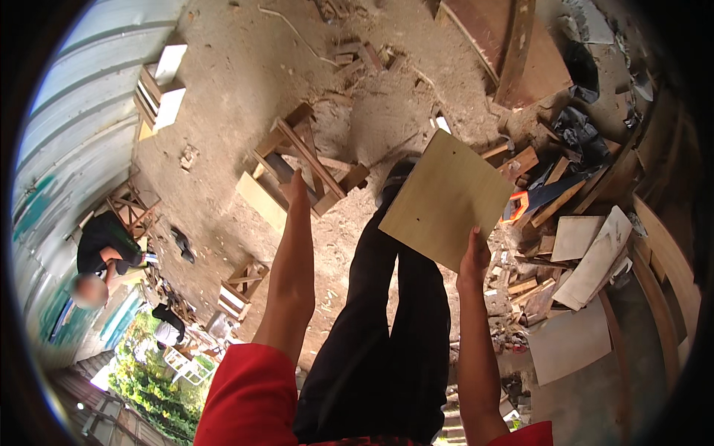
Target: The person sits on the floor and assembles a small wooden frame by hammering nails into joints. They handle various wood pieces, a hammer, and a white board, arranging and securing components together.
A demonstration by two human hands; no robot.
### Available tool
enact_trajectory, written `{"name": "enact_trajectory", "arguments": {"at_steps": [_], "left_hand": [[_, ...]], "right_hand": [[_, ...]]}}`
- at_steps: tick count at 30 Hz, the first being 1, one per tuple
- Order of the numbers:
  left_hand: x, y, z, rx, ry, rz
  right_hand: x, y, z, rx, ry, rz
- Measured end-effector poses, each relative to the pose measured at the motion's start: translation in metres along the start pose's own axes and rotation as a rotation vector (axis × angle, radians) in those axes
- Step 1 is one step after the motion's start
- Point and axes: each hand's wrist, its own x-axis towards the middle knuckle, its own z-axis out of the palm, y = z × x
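In my right hand [474,262] is a square, pale plywood board [445,199], held by its near right corner with the thumb on top. The board covers part of my legs and one foot. My left hand [295,189] is stretched forward over a small wooden frame [327,175] of dark and light slats, which has a pale panel [262,202] on its left side. The left fingers overlap the frame, so I cannot tell whether they grip it or only hover above it.
Wood scraps and a handsaw [520,204] with an orange-and-black handle lie at right. Large panels [513,52] stand at the far right. Smaller slatted pieces [242,288] rest on the dirt floor at left. A person [108,241] in dark clothes is by the metal wall.
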Motion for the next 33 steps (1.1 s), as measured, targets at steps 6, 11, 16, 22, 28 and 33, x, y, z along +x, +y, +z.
{"name": "enact_trajectory", "arguments": {"at_steps": [6,11,16,22,28,33], "left_hand": [[-0.022,-0.012,-0.006,0.03,0.012,0.128],[-0.023,-0.019,-0.017,0.103,0.122,0.106],[0.06,-0.059,-0.026,0.196,-0.021,0.088],[0.052,-0.06,-0.021,0.443,-0.096,0.332],[-0.01,-0.047,-0.028,0.141,-0.135,0.371],[-0.001,-0.079,-0.036,-0.057,-0.313,0.188]], "right_hand": [[-0.021,0.009,0.01,0.111,0.02,0.064],[-0.016,-0.005,0.007,0.071,0.061,0.024],[0.011,-0.049,0.013,-0.056,0.19,-0.155],[0.101,-0.151,0.021,-0.082,0.291,-0.522],[0.243,-0.169,0.037,-0.076,0.439,-0.398],[0.281,-0.119,0.036,-0.653,0.529,-0.515]]}}
